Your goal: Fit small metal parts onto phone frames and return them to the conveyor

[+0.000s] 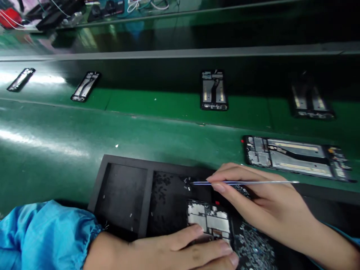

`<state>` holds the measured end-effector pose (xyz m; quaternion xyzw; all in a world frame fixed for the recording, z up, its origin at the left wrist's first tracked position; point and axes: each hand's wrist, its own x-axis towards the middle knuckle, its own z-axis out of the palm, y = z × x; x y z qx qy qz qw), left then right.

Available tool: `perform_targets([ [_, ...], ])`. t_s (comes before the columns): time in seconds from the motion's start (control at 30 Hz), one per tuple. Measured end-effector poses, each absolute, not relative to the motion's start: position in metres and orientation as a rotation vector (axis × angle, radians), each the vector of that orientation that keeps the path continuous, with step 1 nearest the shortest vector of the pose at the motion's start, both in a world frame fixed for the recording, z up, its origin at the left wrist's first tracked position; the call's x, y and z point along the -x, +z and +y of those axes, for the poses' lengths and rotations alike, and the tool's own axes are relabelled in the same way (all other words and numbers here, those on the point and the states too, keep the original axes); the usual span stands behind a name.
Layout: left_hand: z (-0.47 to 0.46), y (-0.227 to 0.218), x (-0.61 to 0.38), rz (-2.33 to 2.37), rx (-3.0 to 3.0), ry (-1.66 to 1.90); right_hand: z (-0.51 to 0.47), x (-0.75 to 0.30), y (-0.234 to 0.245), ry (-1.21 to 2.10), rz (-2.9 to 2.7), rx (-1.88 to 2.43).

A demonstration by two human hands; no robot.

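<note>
My right hand point(253, 198) pinches a pair of thin tweezers point(253, 182) between thumb and fingers. Their tips point left, beside a few tiny pale parts point(188, 183) on a black tray point(149, 202). Below the tips lies an opened phone point(209, 219) with silvery metal plates and a red tab at its top edge. My left hand point(180, 249) is laid across this phone's lower part, its fingers pressed on it and hiding that part. Many small clear pieces point(255, 247) are heaped right of the phone, partly under my right hand.
Another opened phone point(300, 157) lies sideways beyond my right hand. Several more, such as one phone point(214, 90), lie spaced along the green strip behind. The tray has raised dividers point(146, 202). Cables and dark items point(104, 10) sit across the far ledge.
</note>
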<state>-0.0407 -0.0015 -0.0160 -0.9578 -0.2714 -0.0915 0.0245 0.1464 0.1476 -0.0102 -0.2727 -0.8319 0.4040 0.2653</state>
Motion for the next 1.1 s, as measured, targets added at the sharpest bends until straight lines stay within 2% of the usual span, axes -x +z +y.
perform_targets([
  [0.33,0.000,-0.010,0.043,-0.871,2.980,-0.364,0.147,-0.148,-0.010,1.101,-2.308,0.684],
  [0.4,0.005,-0.001,0.047,-0.979,3.061,-0.622,0.147,-0.149,-0.010,1.125,-2.222,0.748],
  [0.47,0.014,0.006,0.050,-1.358,3.071,-1.126,0.146,-0.149,-0.007,1.194,-2.051,0.921],
  [0.53,0.025,0.009,0.054,-1.874,2.773,-1.641,0.145,-0.148,-0.004,1.375,-1.789,1.076],
  [0.6,0.035,0.008,0.056,-2.125,2.462,-1.813,0.142,-0.146,0.000,1.627,-1.524,1.114],
  [0.7,0.043,0.001,0.059,-1.932,2.552,-1.687,0.137,-0.140,0.003,1.896,-1.302,1.076],
  [0.87,0.041,-0.006,0.060,-1.580,2.663,-1.504,0.130,-0.135,0.002,2.122,-1.158,1.137],
  [0.97,0.041,-0.006,0.060,-1.514,2.638,-1.458,0.128,-0.135,0.003,2.183,-1.129,1.164],
  [1.1,0.042,-0.005,0.060,-1.559,2.610,-1.446,0.127,-0.134,0.005,2.081,-1.123,1.157],
])
